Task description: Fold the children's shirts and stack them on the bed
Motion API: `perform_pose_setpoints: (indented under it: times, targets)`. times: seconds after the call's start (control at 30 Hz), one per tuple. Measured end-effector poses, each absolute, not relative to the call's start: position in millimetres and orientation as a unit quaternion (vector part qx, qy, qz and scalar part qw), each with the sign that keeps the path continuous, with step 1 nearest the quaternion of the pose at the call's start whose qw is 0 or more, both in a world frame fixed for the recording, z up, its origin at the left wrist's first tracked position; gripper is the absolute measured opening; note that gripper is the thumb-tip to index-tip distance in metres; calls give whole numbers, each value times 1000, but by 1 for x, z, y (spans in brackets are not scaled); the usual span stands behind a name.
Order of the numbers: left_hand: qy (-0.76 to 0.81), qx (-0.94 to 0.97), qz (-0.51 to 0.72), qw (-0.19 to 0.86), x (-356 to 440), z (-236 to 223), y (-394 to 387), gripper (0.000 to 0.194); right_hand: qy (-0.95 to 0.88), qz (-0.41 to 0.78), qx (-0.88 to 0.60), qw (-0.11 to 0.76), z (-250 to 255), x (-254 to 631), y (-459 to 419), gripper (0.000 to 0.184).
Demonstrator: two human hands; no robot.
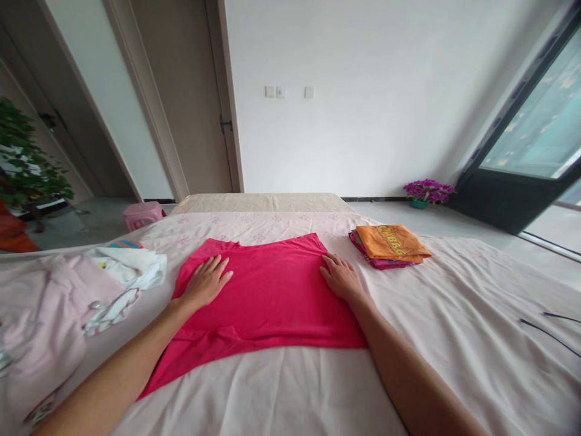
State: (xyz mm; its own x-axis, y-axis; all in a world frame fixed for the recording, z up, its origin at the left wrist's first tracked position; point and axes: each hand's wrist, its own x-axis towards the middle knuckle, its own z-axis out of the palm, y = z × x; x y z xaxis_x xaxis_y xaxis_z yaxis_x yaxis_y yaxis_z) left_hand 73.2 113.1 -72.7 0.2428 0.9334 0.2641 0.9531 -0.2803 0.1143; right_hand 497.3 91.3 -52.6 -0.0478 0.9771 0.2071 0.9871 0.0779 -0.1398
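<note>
Looked like a home: noted flowered sheet (281, 387), door (181, 91) beyond far edge, pink stool (144, 214) off far-left corner.

- From my remote post I see a plain hot-pink garment (276, 290), mostly smooth.
- It lies spread flat, left of the folded pile (393, 244), near but apart.
- I see creases and a pointed near corner, on the side away from that pile.

Pink plastic stool (144, 213) stands on grey floor (102, 218). Purple flowers (429, 190) in green pot (419, 204), near dark-framed glass door (533, 121). White wall (363, 121) carries three wall plates (281, 92), right of brown door (177, 79). Leafy plant (22, 154) at left edge, partly out of view.
</note>
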Motion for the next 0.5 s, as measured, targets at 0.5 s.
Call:
perform_pose_setpoints:
  times: [0.5]
  targets:
    - [-579,-799,-140,86,18,-88,66,59,-721,-36,-684,104,-49,494,85,52]
